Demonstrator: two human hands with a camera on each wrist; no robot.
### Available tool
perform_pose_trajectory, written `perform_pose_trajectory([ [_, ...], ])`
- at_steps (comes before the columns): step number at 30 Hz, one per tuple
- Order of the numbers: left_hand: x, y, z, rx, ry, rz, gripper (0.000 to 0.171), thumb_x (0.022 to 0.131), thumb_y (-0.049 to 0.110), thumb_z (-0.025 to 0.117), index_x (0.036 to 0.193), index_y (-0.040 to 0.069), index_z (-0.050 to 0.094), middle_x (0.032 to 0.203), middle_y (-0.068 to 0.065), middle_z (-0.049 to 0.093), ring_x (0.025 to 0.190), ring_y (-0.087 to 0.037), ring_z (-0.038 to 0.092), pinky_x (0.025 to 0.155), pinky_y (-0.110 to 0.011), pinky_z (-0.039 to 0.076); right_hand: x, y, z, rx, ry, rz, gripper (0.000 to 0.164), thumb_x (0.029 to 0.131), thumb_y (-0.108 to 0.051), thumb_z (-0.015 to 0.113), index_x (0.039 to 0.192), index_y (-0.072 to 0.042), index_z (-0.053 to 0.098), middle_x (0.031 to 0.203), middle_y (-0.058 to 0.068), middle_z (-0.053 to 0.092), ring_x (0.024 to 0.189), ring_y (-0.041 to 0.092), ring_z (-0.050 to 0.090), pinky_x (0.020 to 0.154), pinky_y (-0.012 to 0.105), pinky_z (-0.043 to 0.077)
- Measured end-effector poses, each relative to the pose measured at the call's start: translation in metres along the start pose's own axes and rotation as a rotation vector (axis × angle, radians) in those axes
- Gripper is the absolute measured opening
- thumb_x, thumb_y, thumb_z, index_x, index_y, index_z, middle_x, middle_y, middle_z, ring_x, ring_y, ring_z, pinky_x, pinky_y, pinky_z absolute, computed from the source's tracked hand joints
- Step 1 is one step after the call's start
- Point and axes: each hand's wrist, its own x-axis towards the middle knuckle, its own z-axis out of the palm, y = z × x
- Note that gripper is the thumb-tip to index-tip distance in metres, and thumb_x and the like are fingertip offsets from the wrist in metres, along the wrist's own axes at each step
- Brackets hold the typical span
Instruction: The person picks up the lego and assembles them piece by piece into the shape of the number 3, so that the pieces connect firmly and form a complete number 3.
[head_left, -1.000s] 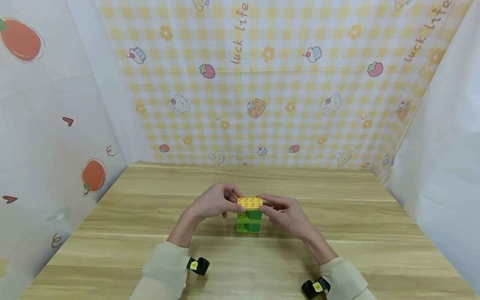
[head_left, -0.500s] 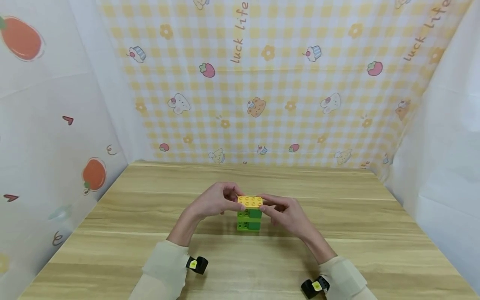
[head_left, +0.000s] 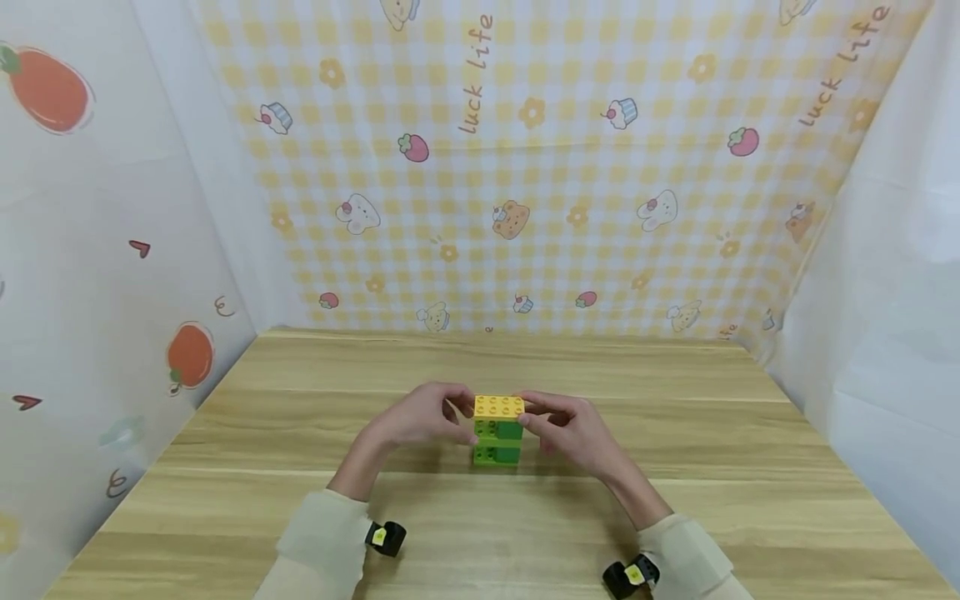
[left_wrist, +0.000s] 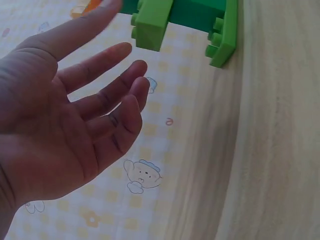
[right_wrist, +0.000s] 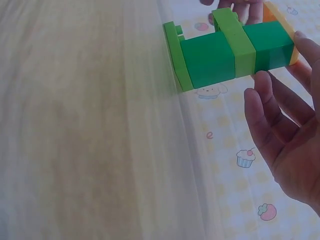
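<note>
A small tower of toy building bricks stands upright on the table. A yellow brick (head_left: pixel 499 407) with studs caps it. Below are a dark green brick (head_left: pixel 510 430), a light green brick (head_left: pixel 497 443), a second dark green brick (right_wrist: pixel 207 59) and a light green base (right_wrist: pixel 177 62). My right hand (head_left: pixel 573 429) holds the yellow brick's right end between thumb and forefinger. Beside the tower's left side, my left hand (head_left: pixel 427 417) has loose, spread fingers holding nothing; the left wrist view shows its palm (left_wrist: pixel 60 125) apart from the bricks.
The wooden table (head_left: pixel 480 533) reaches back to a yellow checked cloth (head_left: pixel 525 175) with printed cartoons. White cloth walls (head_left: pixel 90 275) border both sides. Black cameras on straps (head_left: pixel 387 538) sit at both wrists.
My left hand has let go of the yellow brick's left end and drawn slightly left and down. The right hand keeps its place; the tower stands unmoved on the table.
</note>
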Motion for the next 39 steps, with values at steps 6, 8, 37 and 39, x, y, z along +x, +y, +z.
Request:
perform_pose_trajectory([
  [6, 0.002, -0.002, 0.005, 0.061, -0.006, -0.005, 0.029, 0.083, 0.018, 0.087, 0.105, 0.01, 0.071, 0.101, -0.004, 0.067, 0.088, -0.018, 0.063, 0.074, -0.031, 0.053, 0.001, 0.002, 0.0, 0.016, -0.005, -0.002, 0.038, 0.103, -0.027, 0.07, 0.139, -0.014, 0.07, 0.122, 0.021, 0.075, 0.062, 0.016, 0.062, 0.058, 0.031, 0.058],
  [8, 0.002, -0.002, 0.006, 0.061, -0.003, -0.006, 0.027, 0.083, 0.017, 0.087, 0.103, 0.01, 0.071, 0.098, -0.002, 0.066, 0.086, -0.018, 0.062, 0.072, -0.031, 0.053, 0.001, 0.002, 0.0, 0.026, -0.008, -0.001, 0.038, 0.103, -0.027, 0.07, 0.139, -0.014, 0.07, 0.121, 0.021, 0.075, 0.064, 0.016, 0.063, 0.058, 0.031, 0.058],
  [37, 0.003, -0.003, 0.006, 0.067, 0.03, -0.019, 0.02, 0.084, 0.015, 0.087, 0.101, 0.012, 0.076, 0.098, 0.002, 0.073, 0.09, -0.015, 0.065, 0.078, -0.03, 0.055, 0.005, 0.013, 0.002, -0.012, -0.061, 0.057, 0.036, 0.092, -0.024, 0.083, 0.126, -0.013, 0.078, 0.116, 0.007, 0.079, 0.091, 0.018, 0.068, 0.068, 0.031, 0.06],
  [39, 0.004, -0.003, 0.006, 0.054, 0.029, -0.025, 0.021, 0.085, 0.017, 0.086, 0.104, 0.012, 0.077, 0.1, 0.002, 0.074, 0.092, -0.015, 0.067, 0.08, -0.031, 0.056, 0.005, 0.014, 0.002, -0.002, -0.054, 0.06, 0.036, 0.093, -0.024, 0.082, 0.127, -0.013, 0.078, 0.117, 0.007, 0.079, 0.094, 0.018, 0.069, 0.07, 0.03, 0.06],
])
